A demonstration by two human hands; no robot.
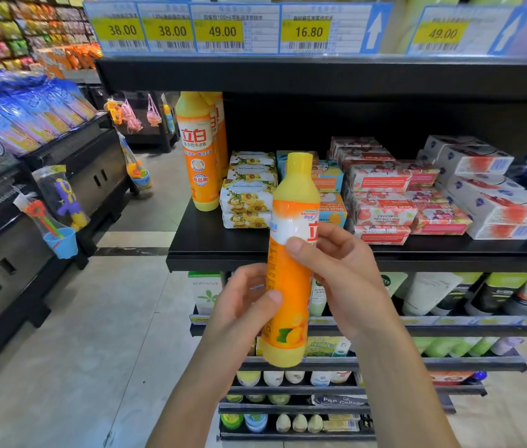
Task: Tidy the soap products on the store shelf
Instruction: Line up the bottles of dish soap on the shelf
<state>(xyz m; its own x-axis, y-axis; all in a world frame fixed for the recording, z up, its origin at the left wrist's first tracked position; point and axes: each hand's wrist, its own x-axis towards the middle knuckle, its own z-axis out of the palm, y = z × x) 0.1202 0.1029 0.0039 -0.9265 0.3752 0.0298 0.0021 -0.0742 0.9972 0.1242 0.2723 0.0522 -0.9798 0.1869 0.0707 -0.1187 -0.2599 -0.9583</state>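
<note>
Head view. Both forearms reach up from the lower edge of the frame and meet at one bottle [289, 276], orange with a yellow cap.

1. The left hand [242, 305] grips the lower half of the bottle from the left. Its thumb lies across the front of the label and its fingers curl round the back.
2. The right hand [342, 273] grips the upper half from the right. Its thumb presses on the white band of the label, its fingers wrap behind, and the wrist is bent inward.
3. The bottle stands nearly upright, cap up, base slightly toward the left. It is held in the air in front of the black shelf [223, 257] and does not touch it.

Count of items on the shelf:
- Standing bottles [197, 150] of the same kind, at the left end: at least two in a row front to back. The rear ones overlap, so the exact number cannot be told.
- Flower-print soap bars [249, 197]: four in the front stack, just right of the standing bottles.
- Blue boxes [331, 179]: partly hidden behind the held bottle.
- Pink boxes [384, 202]: several layers, laid flat.
- White boxes [494, 189]: stacked at the right end.

Five price tags [223, 30] hang on the rail above. The lower shelves [449, 328] carry tubes and small bottles.
</note>
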